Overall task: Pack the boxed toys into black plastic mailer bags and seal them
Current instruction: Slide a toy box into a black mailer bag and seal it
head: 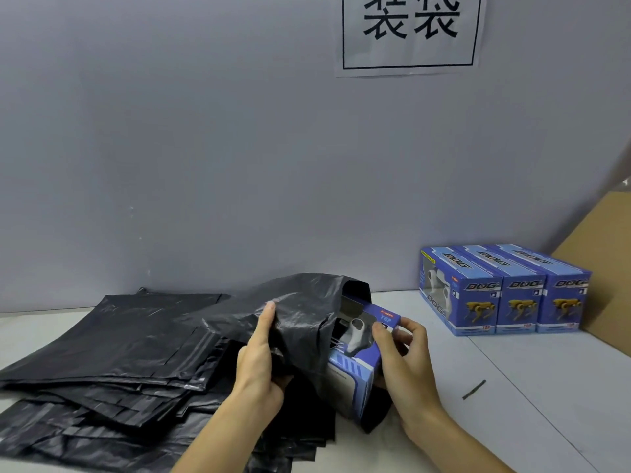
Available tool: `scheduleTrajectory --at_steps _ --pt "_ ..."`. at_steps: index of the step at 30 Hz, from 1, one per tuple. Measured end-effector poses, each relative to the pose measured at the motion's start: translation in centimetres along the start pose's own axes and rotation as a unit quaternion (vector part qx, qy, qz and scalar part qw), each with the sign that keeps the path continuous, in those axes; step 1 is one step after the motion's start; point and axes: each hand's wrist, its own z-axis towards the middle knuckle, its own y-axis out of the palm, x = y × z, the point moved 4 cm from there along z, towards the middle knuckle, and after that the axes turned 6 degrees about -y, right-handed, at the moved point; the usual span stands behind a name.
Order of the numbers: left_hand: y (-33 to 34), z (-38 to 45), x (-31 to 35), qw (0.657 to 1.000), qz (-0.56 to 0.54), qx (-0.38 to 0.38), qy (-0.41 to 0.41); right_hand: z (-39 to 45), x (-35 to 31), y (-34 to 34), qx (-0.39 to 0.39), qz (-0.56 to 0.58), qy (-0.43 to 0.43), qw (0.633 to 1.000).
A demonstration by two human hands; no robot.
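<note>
Left hand (261, 356) has its grip closed on the black mailer bag (300, 312): thumb up along the film, fingers curled under a bunched fold at the bag's mouth, forearm coming in from bottom centre. Right hand (404, 361) grips the boxed toy (358, 349) at its near end, thumb on the top face w/ the window, fingers wrapped round the far side, wrist low over the table (532, 380). Box is blue, tilted, its far end already inside the bag's open mouth; near end still out. Bag film is lifted and puffed over the box, touching it on top and on the left side. Under and left of both hands lies a loose pile of flat black bags (112, 356), edges fanned, reaching the table's near edge. Table is pale grey-white; behind it a plain grey wall (205, 148) w/ a paper sign (409, 32), black-bordered, 2 large Chinese characters. Right rear, against the wall, 3 more blue toy boxes (505, 291) stand upright side by side, touching, marked DOG w/ a yellow robot dog pic. Brown cardboard sheet (601, 268) leans just beside them at far right. A small dark strip (474, 389) lies alone on the table, near the right forearm, well apart from the boxes.
</note>
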Motion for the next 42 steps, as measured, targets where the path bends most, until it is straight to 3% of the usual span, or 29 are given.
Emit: scheduleTrajectory --at_steps 8,14,20,26,30,35,39,42 --pt "2.0 -0.9 -2.0 0.987 0.059 -0.141 -0.042 -0.9 -1.2 0.2 0.068 -0.050 -0.068 0.994" --pt "0.5 -0.2 -1.2 0.998 0.001 -0.063 -0.021 -1.2 -1.1 1.4 -0.023 -0.029 -0.032 0.999" --pt "-0.7 0.6 -0.3 0.999 -0.031 -0.045 -0.002 -1.8 -1.4 2.0 0.000 -0.119 -0.035 0.992" --pt "-0.2 0.7 -0.6 0.997 0.002 -0.082 -0.001 -1.9 0.2 2.7 -0.075 0.002 0.166 0.983" --pt "-0.1 0.5 -0.4 0.993 0.040 -0.107 -0.003 -1.8 0.2 2.8 -0.102 0.070 0.181 0.976" --pt "1.2 -0.8 -2.0 0.981 0.128 -0.144 -0.038 -1.8 0.5 2.0 -0.049 0.133 0.195 0.971" --pt "2.0 -1.2 -2.8 0.975 0.135 -0.158 -0.078 -2.1 0.0 2.1 -0.024 0.201 0.215 0.956" --pt "1.7 -1.0 -2.6 0.973 0.145 -0.158 -0.088 -2.1 -0.1 2.3 -0.006 0.180 0.194 0.964"
